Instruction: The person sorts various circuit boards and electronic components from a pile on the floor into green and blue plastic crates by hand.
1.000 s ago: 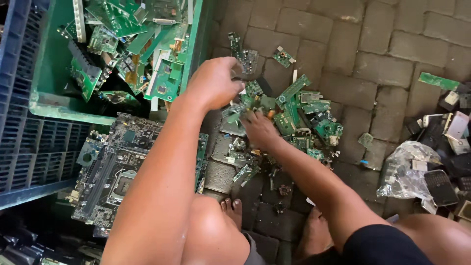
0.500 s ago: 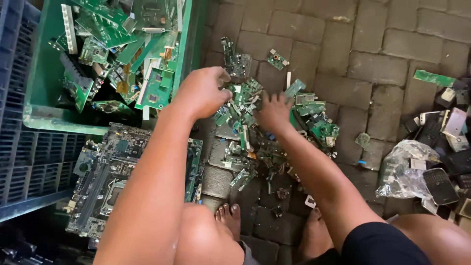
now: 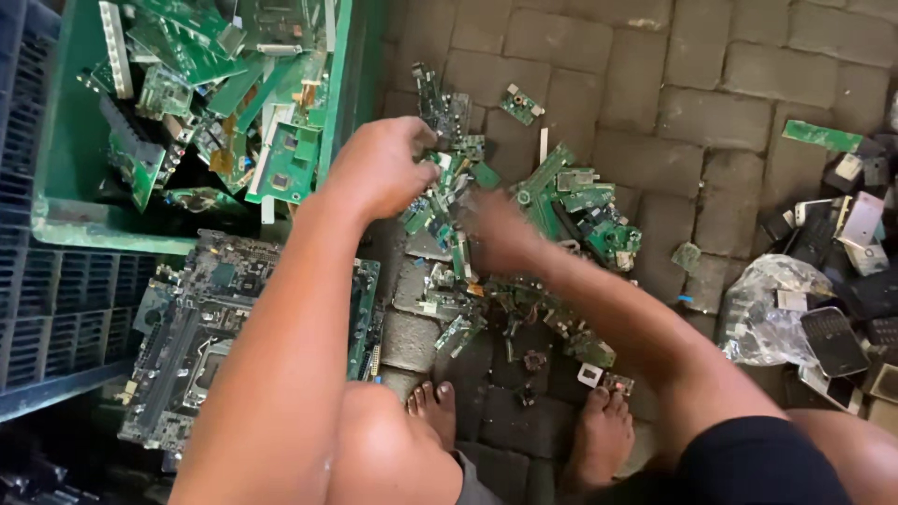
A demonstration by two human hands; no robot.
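Note:
A heap of green circuit board pieces lies on the paving stones in front of me. My left hand hovers at the heap's left edge, fingers curled on small board fragments. My right hand is blurred with motion in the middle of the heap, touching the boards; its grip is unclear. My bare feet rest just below the pile.
A green crate full of circuit boards stands at upper left inside a blue slatted crate. A large dark motherboard lies under my left arm. Old phones and a clear plastic bag lie at right.
Both hands have moved up and to the left across the heap. The right hand has slid toward the left hand and is now blurred.

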